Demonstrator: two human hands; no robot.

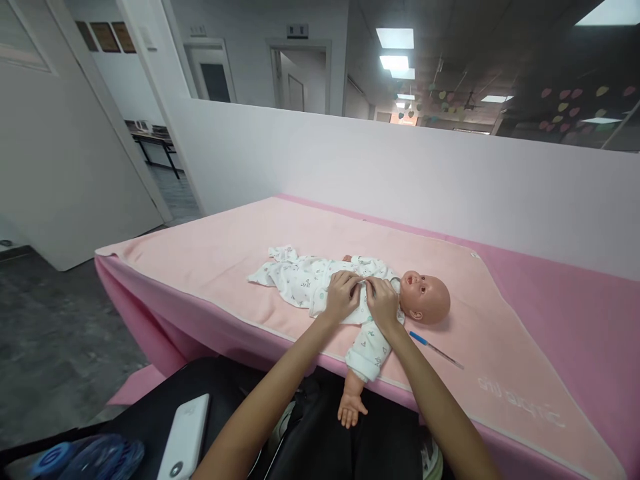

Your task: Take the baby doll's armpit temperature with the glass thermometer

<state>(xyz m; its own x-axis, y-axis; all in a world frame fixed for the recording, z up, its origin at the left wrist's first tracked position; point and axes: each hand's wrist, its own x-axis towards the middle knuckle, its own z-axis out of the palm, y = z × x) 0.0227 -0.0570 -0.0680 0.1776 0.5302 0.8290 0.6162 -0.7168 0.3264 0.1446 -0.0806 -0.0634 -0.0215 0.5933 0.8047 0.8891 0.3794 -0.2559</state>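
Observation:
A baby doll (429,299) lies on its back on a pink towel (200,247), head to the right. It wears a white patterned top (370,333) and white patterned trousers (295,277). On the doll's chest, my left hand (343,293) pinches the front of the top. Close beside it, my right hand (383,300) also has its fingers closed on the cloth. Both sets of fingertips nearly meet, and the exact spot they grip is partly hidden. One doll arm (352,400) hangs over the table's near edge, palm up.
A blue-capped pen-like stick (435,349) lies on the towel by the doll's head. A white power bank (185,437) and a plastic bottle (95,457) are at lower left. A low white partition (400,167) borders the table's far side.

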